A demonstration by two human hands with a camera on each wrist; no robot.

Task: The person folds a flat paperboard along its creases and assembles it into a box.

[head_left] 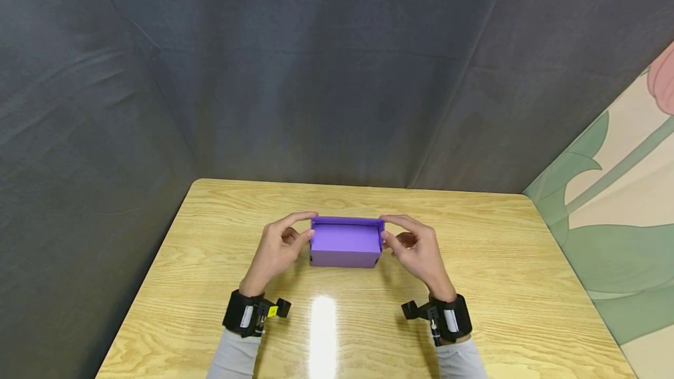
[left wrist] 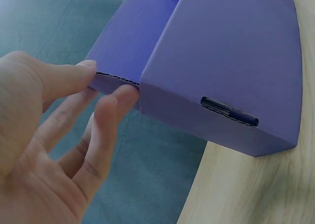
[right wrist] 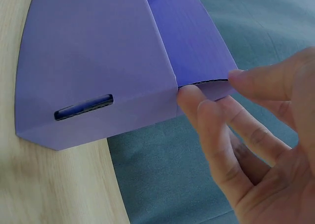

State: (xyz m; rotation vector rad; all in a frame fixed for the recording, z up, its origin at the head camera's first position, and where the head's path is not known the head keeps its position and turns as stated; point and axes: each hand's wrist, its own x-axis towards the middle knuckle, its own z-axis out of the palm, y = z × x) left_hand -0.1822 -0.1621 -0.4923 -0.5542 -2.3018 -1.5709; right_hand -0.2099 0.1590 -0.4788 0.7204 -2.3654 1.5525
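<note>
A purple cardboard box [head_left: 344,259] stands on the table before me, its lid [head_left: 346,238] partly raised. At the box's left end my left hand [head_left: 279,246] pinches the lid's side edge between thumb and fingers. My right hand [head_left: 418,247] grips the opposite side edge the same way. In the left wrist view the lid [left wrist: 132,42] juts beyond the box's front panel [left wrist: 221,51], and its corrugated edge shows. The right wrist view mirrors this, with a narrow slot [right wrist: 83,107] near the panel's corner. What lies inside the box is hidden.
The wood-grain table [head_left: 221,227] reaches out on both sides of the box. Dark grey cloth [head_left: 326,86] hangs behind and at the left. A floral fabric [head_left: 621,250] borders the right side. Each wrist carries a black strapped camera mount [head_left: 450,317].
</note>
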